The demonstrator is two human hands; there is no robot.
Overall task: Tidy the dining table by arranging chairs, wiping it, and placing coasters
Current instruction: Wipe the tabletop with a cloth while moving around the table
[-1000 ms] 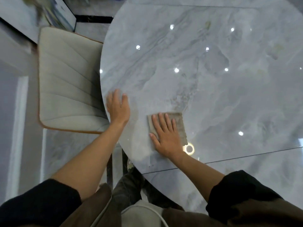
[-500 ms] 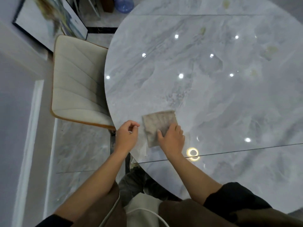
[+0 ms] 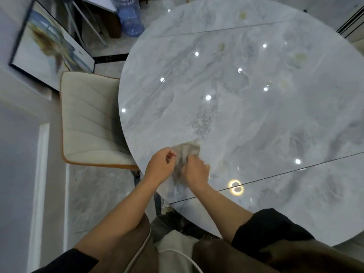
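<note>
We grip the bunched grey cloth (image 3: 186,152) in our right hand (image 3: 195,170) near the tabletop (image 3: 256,125) edge beside the cream chair (image 3: 90,119), our curled left hand (image 3: 160,166) seemingly pinching its border, the blue jug's (image 3: 131,18) contents unclear.

A round grey marble table (image 3: 256,115) bears one crumpled beige cloth (image 3: 187,151) near its edge.

The surface (image 3: 256,125) is gleaming like polished grey marble, smooth and glossy, mirroring bright lights. The cloth (image 3: 187,152) is looking soft, matt and crumpled. The chair (image 3: 88,119) is showing matt cream stitched upholstery. The floor (image 3: 94,194) is shining like glossy stone tile. The bottle (image 3: 131,18) is showing translucent bluish plastic.
</note>
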